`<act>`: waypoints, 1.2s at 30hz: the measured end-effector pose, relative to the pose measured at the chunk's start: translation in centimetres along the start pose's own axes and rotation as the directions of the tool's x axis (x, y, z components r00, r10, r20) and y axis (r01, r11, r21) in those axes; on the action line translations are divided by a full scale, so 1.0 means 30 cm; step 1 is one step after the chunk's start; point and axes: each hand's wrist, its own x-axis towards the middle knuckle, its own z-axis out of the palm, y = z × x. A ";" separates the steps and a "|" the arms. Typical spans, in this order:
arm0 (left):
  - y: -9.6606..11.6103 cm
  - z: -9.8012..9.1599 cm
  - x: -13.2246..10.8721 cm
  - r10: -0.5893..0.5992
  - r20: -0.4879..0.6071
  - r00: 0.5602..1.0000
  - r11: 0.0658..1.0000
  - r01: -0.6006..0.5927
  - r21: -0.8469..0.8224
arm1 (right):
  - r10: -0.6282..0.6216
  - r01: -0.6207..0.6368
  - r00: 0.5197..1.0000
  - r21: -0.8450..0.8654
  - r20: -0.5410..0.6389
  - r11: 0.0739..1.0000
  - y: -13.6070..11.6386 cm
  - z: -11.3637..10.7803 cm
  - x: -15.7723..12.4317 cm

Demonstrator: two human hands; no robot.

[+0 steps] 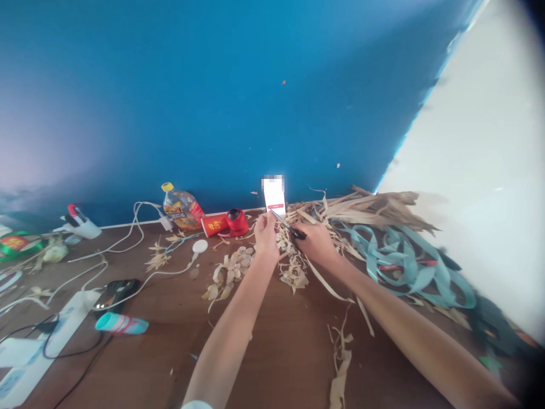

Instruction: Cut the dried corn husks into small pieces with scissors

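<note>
My right hand (318, 243) is wrapped around the dark handles of a pair of scissors (281, 220). The blades point up and left, towards the fingertips of my left hand (267, 234). Those fingers are pinched together, and whatever they hold is too small to make out. Pale dried husk scraps (294, 272) lie on the table beneath both hands. Left of my left wrist is a pile of small cut husk pieces (233, 268). Just behind the hands, a lit phone (275, 194) leans against the blue wall.
Long dried husks (383, 205) and a tangled light-blue ribbon (404, 261) lie to the right. On the left are a plastic bottle (181, 207), red paper cups (215, 224), a white charger puck (200, 246), a blue roll (122, 324) and a power strip (55, 346) with cables.
</note>
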 end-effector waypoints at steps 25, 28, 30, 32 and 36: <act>0.052 -0.066 0.056 0.135 0.339 0.931 0.911 -0.251 0.328 | -0.063 0.031 0.982 0.179 0.176 0.983 0.075 -0.123 0.046; 0.061 -0.079 0.071 0.114 0.345 0.932 0.886 -0.253 0.389 | -0.046 0.019 0.981 0.137 0.191 0.990 0.089 -0.136 0.050; 0.062 -0.084 0.077 0.107 0.340 0.934 0.885 -0.246 0.396 | -0.034 0.006 0.980 0.140 0.196 0.990 0.097 -0.140 0.051; 0.060 -0.082 0.077 0.106 0.335 0.936 0.892 -0.238 0.383 | -0.022 -0.009 0.981 0.160 0.193 0.987 0.101 -0.140 0.051; 0.056 -0.070 0.065 0.104 0.330 0.938 0.914 -0.221 0.340 | -0.018 -0.014 0.983 0.177 0.182 0.984 0.091 -0.134 0.050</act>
